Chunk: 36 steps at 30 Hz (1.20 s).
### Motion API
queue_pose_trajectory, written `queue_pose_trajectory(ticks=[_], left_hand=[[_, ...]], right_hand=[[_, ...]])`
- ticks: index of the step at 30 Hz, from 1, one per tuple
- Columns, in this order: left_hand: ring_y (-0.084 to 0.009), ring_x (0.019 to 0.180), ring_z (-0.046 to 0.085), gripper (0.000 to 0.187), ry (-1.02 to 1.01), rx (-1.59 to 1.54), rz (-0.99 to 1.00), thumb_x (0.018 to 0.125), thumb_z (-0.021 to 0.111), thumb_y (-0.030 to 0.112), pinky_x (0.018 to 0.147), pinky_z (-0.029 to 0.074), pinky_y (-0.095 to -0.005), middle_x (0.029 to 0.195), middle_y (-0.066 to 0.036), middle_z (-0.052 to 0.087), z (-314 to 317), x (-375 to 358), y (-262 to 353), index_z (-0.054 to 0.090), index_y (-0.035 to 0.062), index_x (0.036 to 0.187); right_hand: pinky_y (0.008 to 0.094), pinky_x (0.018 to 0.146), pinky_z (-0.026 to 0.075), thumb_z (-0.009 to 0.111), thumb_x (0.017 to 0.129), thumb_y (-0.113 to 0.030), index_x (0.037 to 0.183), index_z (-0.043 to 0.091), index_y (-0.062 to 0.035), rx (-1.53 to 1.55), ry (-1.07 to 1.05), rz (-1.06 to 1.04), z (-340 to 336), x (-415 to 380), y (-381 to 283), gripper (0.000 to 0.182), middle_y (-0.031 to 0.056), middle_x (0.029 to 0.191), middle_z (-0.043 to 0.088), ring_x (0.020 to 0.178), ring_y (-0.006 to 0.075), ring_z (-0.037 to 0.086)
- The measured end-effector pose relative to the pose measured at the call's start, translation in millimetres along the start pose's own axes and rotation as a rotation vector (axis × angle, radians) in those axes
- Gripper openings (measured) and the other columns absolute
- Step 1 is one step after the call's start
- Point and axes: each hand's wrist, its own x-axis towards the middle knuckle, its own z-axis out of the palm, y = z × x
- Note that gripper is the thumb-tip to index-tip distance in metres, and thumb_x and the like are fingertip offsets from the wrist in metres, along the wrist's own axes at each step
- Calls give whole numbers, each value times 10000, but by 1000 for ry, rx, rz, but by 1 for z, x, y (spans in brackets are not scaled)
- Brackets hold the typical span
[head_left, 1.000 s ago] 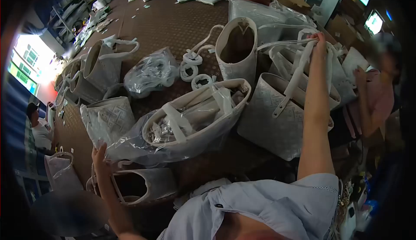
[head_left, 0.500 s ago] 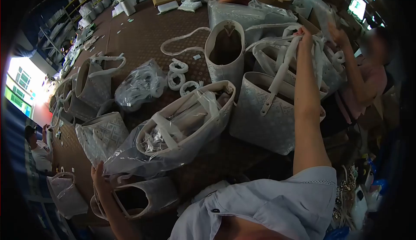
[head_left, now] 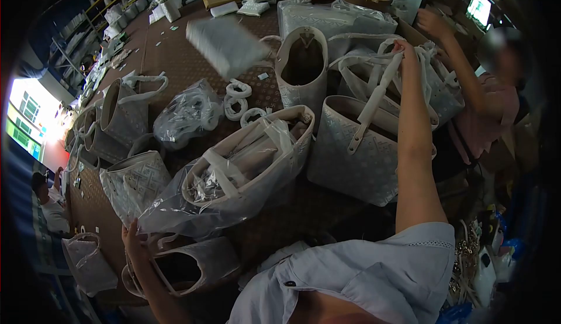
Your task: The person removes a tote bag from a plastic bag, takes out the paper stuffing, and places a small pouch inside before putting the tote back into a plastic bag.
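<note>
At the right, my right hand [head_left: 404, 50] is closed on the white wrapped handle [head_left: 377, 97] of a patterned tote bag [head_left: 353, 148]. My left hand [head_left: 132, 230], at lower left, pinches the edge of a clear plastic cover [head_left: 175, 216]. That cover lies around a tote bag [head_left: 266, 169] with clear plastic and wrapped handles in its opening. Just above my left hand sits a small patterned bag [head_left: 135, 182]. Below the cover, an open bag [head_left: 213, 264] lies on its side.
A blurred silvery flat packet [head_left: 227, 44] is over the brown table [head_left: 169, 49]. An upright open bag [head_left: 301, 70], a bundle in plastic [head_left: 190, 113] and wrapped rolls [head_left: 236, 99] stand mid-table. One co-worker [head_left: 494, 99] is at right, others at the back and far left.
The silvery packet has appeared over the table at upper middle. The right co-worker's raised hand has moved and no longer holds the plastic item. My hands have hardly moved.
</note>
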Motion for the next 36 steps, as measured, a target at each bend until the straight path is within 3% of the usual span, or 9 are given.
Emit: queue_pose_trajectory(ticks=[3,5,14,22,28,30,32,33,36], left_hand=[[-84,595,526,276,-66,-37,21,807,600,139,422,371,-198,836,-14,577,-2,0,0,525,68,1063],[-85,596,525,290,-51,-16,9,805,602,141,419,367,-198,850,-14,577,-4,0,0,522,71,1076],[-93,603,532,343,-8,34,5,804,606,153,425,375,-208,900,-10,580,-16,12,-12,516,87,1128],[-92,616,551,310,-105,29,-18,801,609,155,423,373,-199,861,-11,590,-33,21,-19,531,85,1092],[-110,646,562,270,23,-259,-255,842,553,170,534,455,-207,805,-4,587,-11,-12,19,536,33,1075],[-151,706,578,314,-167,-697,-82,867,509,157,616,496,-273,882,-40,598,-49,1,35,510,2,1140],[-174,832,580,364,223,-378,354,884,479,131,721,502,-297,994,-68,588,-45,-23,98,466,-1,1223],[-174,832,580,364,249,-369,354,884,479,131,721,502,-297,994,-68,588,-55,-24,129,466,-1,1223],[-204,1132,483,397,-40,-171,518,920,444,159,883,446,-248,1192,-156,516,-99,4,221,410,-5,1280]], right_hand=[[294,552,420,621,725,-89,689,541,-26,-9,-71,121,11,-9,-11,108,66,655,523,582,191,495],[289,578,428,614,712,-52,685,527,-30,-59,143,180,27,-24,-20,93,59,674,519,615,188,493],[327,667,465,549,685,54,674,446,7,207,223,165,5,-19,-12,114,107,724,475,631,219,462],[334,748,512,593,738,25,727,521,15,196,218,197,-24,-21,-3,74,89,704,534,682,210,558],[352,764,523,621,782,-65,742,537,6,159,66,194,-8,-55,-17,117,88,723,565,775,211,600],[328,825,491,607,815,-131,718,524,-43,209,-56,47,9,-85,-17,155,41,634,517,639,144,559],[342,789,494,615,804,-144,716,517,-62,238,-218,81,10,-81,-14,155,24,624,490,611,132,523],[356,753,496,623,793,-157,714,510,-81,264,-380,98,15,-81,-13,158,8,614,464,582,120,486],[308,649,467,606,825,-161,733,503,-94,258,-537,167,30,-101,-21,153,-49,529,377,488,75,403]])
